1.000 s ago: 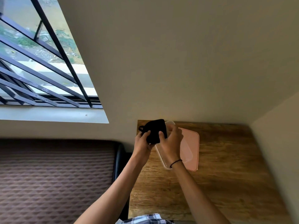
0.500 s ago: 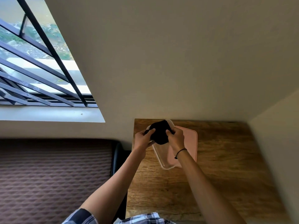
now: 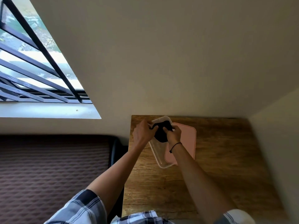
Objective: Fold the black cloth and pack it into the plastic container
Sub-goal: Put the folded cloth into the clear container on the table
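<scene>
A clear plastic container [image 3: 157,156] lies on the wooden table [image 3: 218,167], near its far left corner. The folded black cloth [image 3: 161,135] sits bunched in the container's far end, between both hands. My left hand [image 3: 143,132] grips the cloth's left edge at the container's rim. On the cloth's right side, my right hand [image 3: 174,134] pinches it with fingers curled; a black band circles that wrist.
A pink lid [image 3: 186,143] lies flat under the container's right side. The wall runs along the table's far and right edges. To the left are a dark chair back [image 3: 114,152], a brown patterned mattress [image 3: 53,167] and a barred window [image 3: 32,62].
Both hands have lowered the black cloth from above the container's far rim down into the container. The view has tilted and my arms now reach farther forward.
</scene>
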